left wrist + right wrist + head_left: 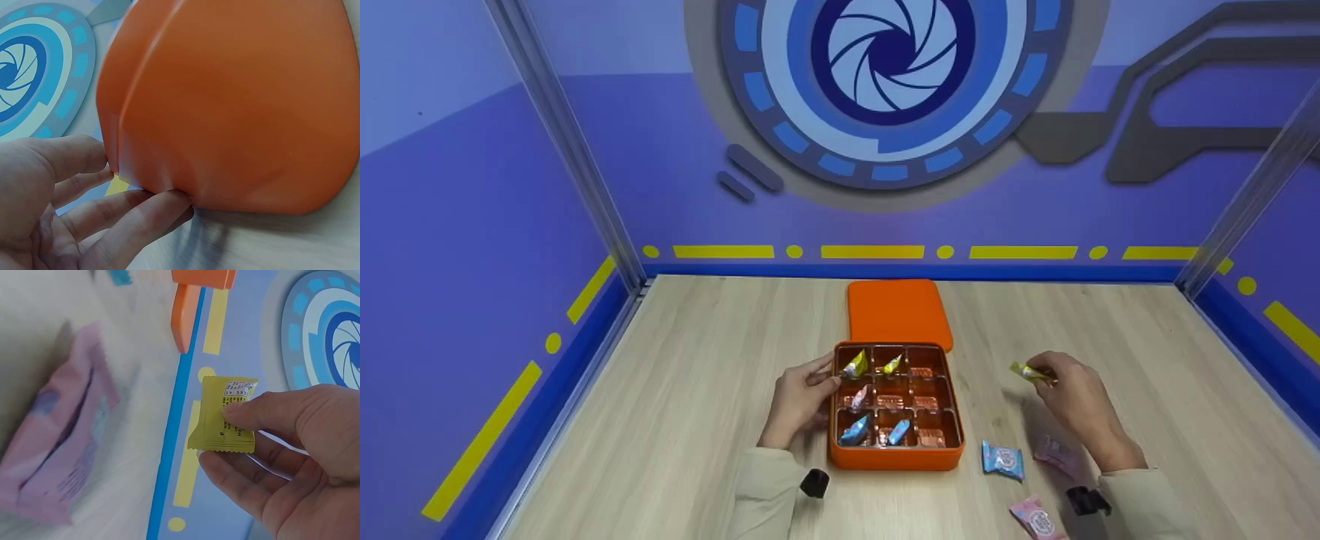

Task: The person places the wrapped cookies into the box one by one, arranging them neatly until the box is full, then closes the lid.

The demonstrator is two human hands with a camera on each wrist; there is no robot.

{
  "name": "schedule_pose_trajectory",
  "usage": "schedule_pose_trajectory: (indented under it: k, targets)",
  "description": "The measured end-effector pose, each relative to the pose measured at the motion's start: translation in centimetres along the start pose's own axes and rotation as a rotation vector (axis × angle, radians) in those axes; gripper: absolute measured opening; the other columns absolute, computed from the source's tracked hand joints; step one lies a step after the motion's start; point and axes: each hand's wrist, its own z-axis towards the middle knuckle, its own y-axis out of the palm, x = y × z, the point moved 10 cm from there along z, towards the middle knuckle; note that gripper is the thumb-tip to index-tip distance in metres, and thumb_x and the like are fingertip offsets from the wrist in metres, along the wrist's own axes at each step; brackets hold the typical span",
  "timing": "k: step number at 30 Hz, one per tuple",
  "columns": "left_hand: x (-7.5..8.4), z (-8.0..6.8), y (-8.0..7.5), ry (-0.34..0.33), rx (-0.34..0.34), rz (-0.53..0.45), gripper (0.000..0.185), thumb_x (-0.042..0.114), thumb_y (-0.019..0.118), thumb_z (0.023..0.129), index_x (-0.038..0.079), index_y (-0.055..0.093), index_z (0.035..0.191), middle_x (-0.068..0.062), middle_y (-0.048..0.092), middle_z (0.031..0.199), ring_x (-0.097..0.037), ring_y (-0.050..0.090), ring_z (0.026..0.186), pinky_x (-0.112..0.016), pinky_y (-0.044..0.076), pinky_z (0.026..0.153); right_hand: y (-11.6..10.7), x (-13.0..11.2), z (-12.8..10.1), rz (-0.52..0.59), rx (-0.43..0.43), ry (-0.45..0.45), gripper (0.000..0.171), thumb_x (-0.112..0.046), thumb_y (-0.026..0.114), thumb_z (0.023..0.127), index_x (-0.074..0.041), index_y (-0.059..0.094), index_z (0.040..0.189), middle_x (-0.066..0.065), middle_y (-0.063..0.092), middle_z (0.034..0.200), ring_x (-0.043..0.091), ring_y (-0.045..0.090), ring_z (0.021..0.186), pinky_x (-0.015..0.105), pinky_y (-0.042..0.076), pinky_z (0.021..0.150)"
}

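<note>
While your left hand [802, 397] fingers rest straight against the orange box [897, 457] wall, your right hand [1072, 397] fingers pinch the yellow candy [224, 417] above the bench [675, 420], right of the box.

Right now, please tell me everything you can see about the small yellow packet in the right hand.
The yellow packet is a small flat sachet of glossy, foil-like wrap with crimped, saw-toothed ends and small print beside a white label patch. It looks sealed. The right hand pinches it between thumb and fingers, lifted off the wooden table, to the right of the orange tray. Nothing else touches it.
</note>
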Motion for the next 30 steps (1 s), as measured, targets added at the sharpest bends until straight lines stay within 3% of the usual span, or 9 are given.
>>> schedule_pose_trajectory:
  k: [15, 20, 30]
  targets:
    - [0.0, 0.1, 0.0, -0.008, 0.002, 0.016, 0.048, 0.006, 0.073, 0.098, 0.004, 0.065, 0.145, -0.025, 0.073, 0.121, -0.032, 0.076, 0.101, -0.04, 0.065, 0.064, 1.3, -2.3, 1.9, 0.053, -0.058, -0.067, 0.025, 0.016, 0.078, 0.084, 0.001, 0.074, 0.104, 0.013, 0.074, 0.099, 0.031, 0.072, 0.09, 0.052, 0.062, 0.08]
    - [-0.1, 0.1, 0.0, -0.018, 0.0, 0.004, 0.048, 0.005, 0.073, 0.098, 0.005, 0.064, 0.146, -0.024, 0.074, 0.121, -0.031, 0.077, 0.097, -0.045, 0.065, 0.06, 1.9, -2.8, 2.4, 0.082, -0.09, -0.079, 0.025, 0.016, 0.079, 0.084, 0.0, 0.075, 0.103, 0.012, 0.074, 0.099, 0.031, 0.073, 0.09, 0.052, 0.062, 0.081]
    - [-0.1, 0.1, -0.1, -0.016, 0.013, 0.017, 0.048, 0.004, 0.073, 0.097, 0.005, 0.066, 0.144, -0.024, 0.074, 0.119, -0.033, 0.076, 0.099, -0.041, 0.065, 0.063, 2.7, -4.4, 3.3, 0.102, -0.108, -0.13, 0.024, 0.016, 0.08, 0.085, -0.001, 0.076, 0.102, 0.011, 0.075, 0.099, 0.03, 0.074, 0.09, 0.05, 0.063, 0.082]
